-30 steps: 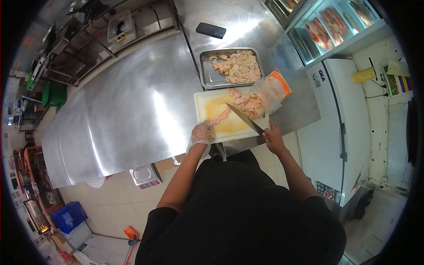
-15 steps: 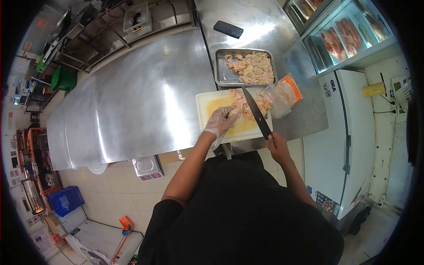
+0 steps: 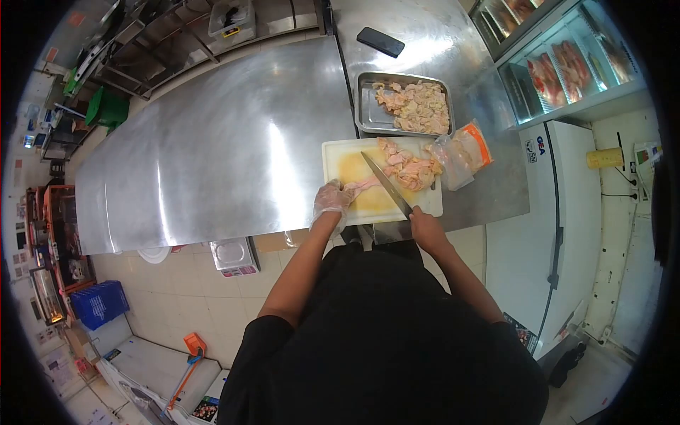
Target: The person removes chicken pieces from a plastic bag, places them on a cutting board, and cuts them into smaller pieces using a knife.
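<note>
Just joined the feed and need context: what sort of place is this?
Likely a butcher's or shop meat-prep area: a long steel counter, a metal tray of cut raw meat beside the cutting board, and glass-fronted display chillers.

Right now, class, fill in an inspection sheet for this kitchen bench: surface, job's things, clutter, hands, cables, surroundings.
Surface: steel table, shiny, with a white board at its near edge.
Job's things: meat strip stretched on the board; meat pile beside it; knife angled over the strip.
Clutter: tray of cut meat, plastic bag, phone.
Hands: gloved left hand pinches the strip; bare right hand grips the knife.
Cables: nothing seen on the table.
Surroundings: display fridge, white freezer, scale under the table.
</note>
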